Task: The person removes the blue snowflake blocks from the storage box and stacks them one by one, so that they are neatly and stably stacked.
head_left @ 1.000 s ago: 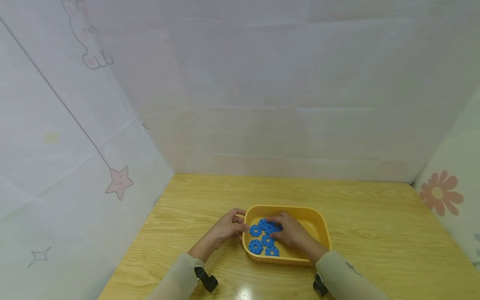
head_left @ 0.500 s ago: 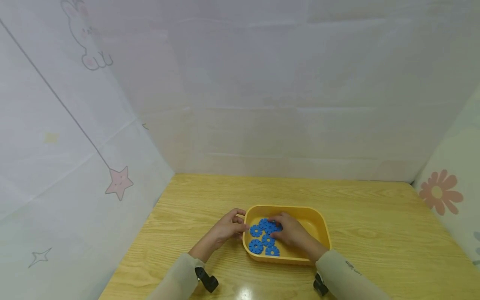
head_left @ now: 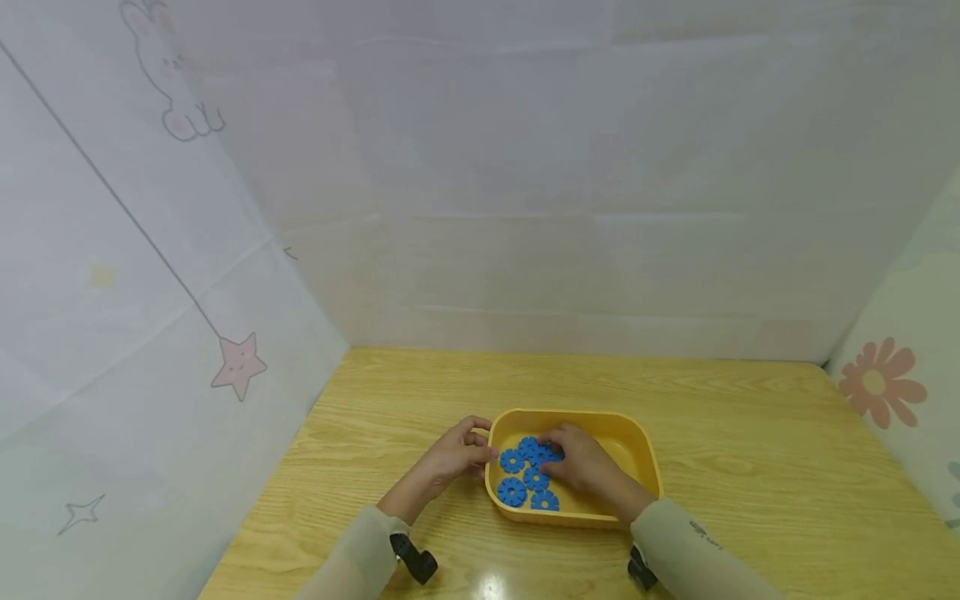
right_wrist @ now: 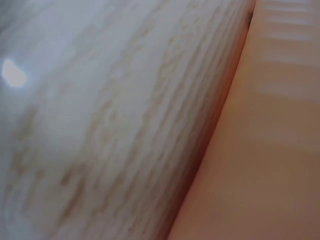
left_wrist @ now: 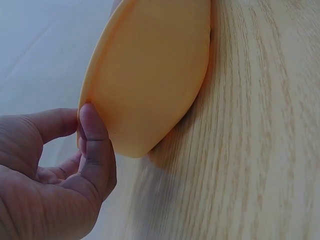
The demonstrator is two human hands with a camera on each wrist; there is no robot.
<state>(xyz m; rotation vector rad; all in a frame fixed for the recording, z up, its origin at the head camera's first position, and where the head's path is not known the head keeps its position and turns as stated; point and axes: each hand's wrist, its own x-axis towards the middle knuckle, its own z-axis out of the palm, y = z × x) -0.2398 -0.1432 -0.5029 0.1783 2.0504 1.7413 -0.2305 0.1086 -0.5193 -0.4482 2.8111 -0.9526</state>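
Note:
A shallow yellow plastic basket (head_left: 645, 467) stands on the table. Several blue snowflake discs (head_left: 512, 492), round with notched edges and a central hole, lie in its left half. My left hand (head_left: 453, 454) pinches the basket's left rim; in the left wrist view the thumb and fingers (left_wrist: 97, 150) are on either side of the wall (left_wrist: 150, 75). My right hand (head_left: 585, 462) reaches into the basket, thumb and fingers curled round blue discs at the right of the pile. Its palm hides part of those discs. The right wrist view shows only the basket's outer wall (right_wrist: 260, 150) and tabletop.
The wood-grain table (head_left: 750, 467) extends around the basket on every side. Pale printed cloth (head_left: 600, 167) hangs behind and at both sides of the table. A black wrist camera (head_left: 415, 560) sits on the left sleeve, another black one (head_left: 640, 571) on the right.
Almost nothing differs. Both hands, the basket and the discs keep their places, apart from a very slight shift of the right fingers among the discs.

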